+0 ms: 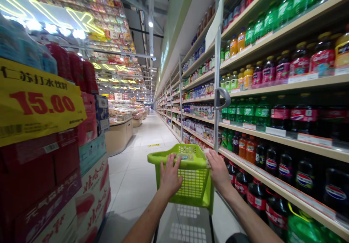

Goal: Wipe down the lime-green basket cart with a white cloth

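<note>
A lime-green plastic shopping cart (191, 183) with a mesh basket stands right in front of me in the aisle. My left hand (171, 175) lies over the near handle bar, its fingers bent across the top. At the cart's near right corner, my right hand (218, 168) grips the rim. Something small and whitish shows beside its fingertips; I cannot make out what it is. A clear label panel (185, 157) sits on the handle between the hands. Most of the basket's inside is hidden from this angle.
Tall shelves of bottled drinks (283, 112) line the right side, with a grey metal post (217, 72) at their edge. Stacked drink cartons (89, 195) under a yellow price sign (40, 103) crowd the left. A pale tiled floor (144, 134) runs ahead past rounded display counters (117, 136).
</note>
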A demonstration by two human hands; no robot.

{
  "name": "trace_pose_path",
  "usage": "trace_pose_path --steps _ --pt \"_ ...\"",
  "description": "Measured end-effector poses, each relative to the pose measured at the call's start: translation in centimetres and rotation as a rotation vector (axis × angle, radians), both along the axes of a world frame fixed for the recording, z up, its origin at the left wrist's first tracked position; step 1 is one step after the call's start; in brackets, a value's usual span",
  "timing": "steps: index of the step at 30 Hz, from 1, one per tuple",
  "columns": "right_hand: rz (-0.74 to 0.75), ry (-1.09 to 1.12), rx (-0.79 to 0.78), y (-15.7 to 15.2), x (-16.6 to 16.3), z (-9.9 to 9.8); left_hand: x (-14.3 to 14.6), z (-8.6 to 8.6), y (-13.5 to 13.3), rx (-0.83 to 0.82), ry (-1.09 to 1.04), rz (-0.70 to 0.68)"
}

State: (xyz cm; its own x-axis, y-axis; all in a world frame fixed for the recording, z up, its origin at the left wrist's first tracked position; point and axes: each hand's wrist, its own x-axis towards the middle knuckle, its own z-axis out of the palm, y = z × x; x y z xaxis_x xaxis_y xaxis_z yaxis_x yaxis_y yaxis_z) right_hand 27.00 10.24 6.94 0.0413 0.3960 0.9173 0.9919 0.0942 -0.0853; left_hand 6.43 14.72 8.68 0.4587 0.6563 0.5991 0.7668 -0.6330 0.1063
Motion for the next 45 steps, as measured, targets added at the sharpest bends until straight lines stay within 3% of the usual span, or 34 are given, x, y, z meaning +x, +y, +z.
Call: trace_pose_path --steps 3,8,11,14,16,20,24,29,35,37,41,43,45 --pt "-0.003 0.075 0.000 0.5 0.2 0.5 0.7 0.0 -0.4 -0.021 -0.026 0.003" --pt "0.243 0.153 -0.014 2.3 -5.3 0.3 1.6 1.1 -1.4 -0.050 -0.106 -0.041" --pt "0.449 0.270 -0.062 2.0 -5.6 1.0 2.5 2.1 -1.8 0.024 -0.125 -0.214" --pt "0.603 0.397 -0.140 1.0 -3.1 2.0 4.4 2.6 -1.9 0.036 0.004 -0.402" --pt "0.510 0.423 -0.136 0.5 -1.1 2.5 6.1 2.6 -1.9 0.034 0.051 -0.406" --pt "0.094 0.229 -0.207 -0.3 1.4 2.3 7.9 2.3 -1.5 0.102 0.039 -0.334" --pt "-0.057 0.081 -0.320 -1.0 1.7 1.7 4.5 1.7 0.3 0.126 -0.012 -0.272" --pt "-0.124 0.106 -0.284 -1.4 -0.5 2.0 -1.6 0.3 3.3 0.199 -0.218 -0.045" --pt "-0.046 0.096 -0.290 -0.7 -2.8 2.2 -1.1 -0.3 3.4 0.276 -0.093 -0.220" --pt "0.002 0.096 -0.261 -0.6 -2.6 1.9 -2.6 -0.1 3.9 0.269 -0.071 -0.180" --pt "0.090 0.090 -0.177 -0.8 -1.6 1.3 -6.2 0.2 4.7 0.184 -0.197 0.089" --pt "0.104 0.095 -0.139 -0.9 -1.2 1.1 -6.1 0.1 4.4 0.172 -0.175 0.072" --pt "0.115 0.091 -0.118 -1.0 -0.9 1.0 -5.0 0.0 3.7 0.207 -0.092 -0.052"
